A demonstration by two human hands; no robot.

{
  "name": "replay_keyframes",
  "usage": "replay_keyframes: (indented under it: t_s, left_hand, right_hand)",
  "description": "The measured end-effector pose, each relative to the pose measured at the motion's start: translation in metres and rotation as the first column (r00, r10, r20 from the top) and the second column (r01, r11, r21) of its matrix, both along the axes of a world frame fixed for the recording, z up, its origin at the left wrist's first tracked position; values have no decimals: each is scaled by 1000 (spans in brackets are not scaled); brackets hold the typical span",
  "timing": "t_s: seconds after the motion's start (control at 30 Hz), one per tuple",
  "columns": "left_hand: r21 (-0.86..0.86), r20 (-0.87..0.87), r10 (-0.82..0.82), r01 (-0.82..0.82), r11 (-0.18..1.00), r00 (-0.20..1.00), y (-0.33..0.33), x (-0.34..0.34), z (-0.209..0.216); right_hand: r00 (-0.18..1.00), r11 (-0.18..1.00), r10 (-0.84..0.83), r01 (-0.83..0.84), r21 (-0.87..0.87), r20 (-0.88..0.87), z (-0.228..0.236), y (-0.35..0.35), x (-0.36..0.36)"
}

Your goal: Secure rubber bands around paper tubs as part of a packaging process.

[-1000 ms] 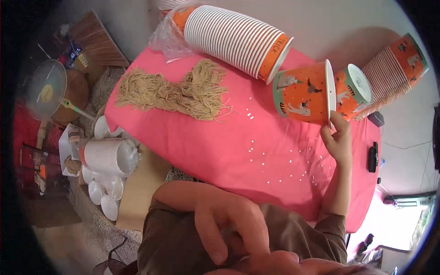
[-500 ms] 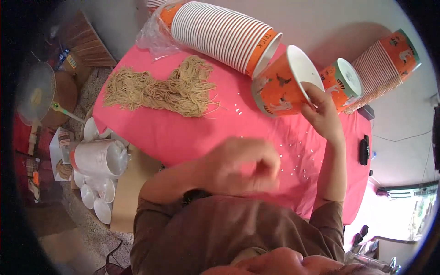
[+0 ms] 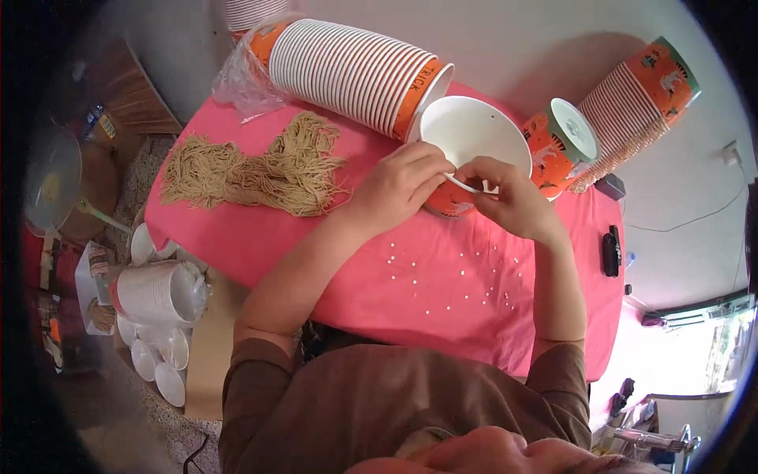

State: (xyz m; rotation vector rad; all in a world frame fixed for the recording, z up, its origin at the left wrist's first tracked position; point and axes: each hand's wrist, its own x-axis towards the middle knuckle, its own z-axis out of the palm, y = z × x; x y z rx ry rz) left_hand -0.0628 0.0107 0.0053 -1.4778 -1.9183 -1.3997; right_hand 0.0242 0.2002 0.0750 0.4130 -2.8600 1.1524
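At upper centre, our left hand [image 3: 401, 186] joins our right hand [image 3: 517, 201] pinching the paper bucket [image 3: 480, 130]: two-handed work now, left grip unclear.

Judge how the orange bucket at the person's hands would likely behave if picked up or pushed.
The orange bucket is probably light for its size: its visible inside looks empty. Its wall may flex if squeezed, since similar buckets in the lying stack nest closely, suggesting thin sides. With its round mouth, it would likely roll if pushed on its side.
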Motion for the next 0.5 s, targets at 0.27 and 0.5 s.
replay_keyframes:
  t_s: [0.27,0.5]
  left_hand:
    - [114,148,-86,70,991,985,7,-1,-7]
    - [97,152,-89,74,993,984,9,0,-10]
  right_hand:
    - [986,996,-49,59,61,-158,-14,-6,-1]
    - [991,993,-66,77,90,-120,-13,-6,2]
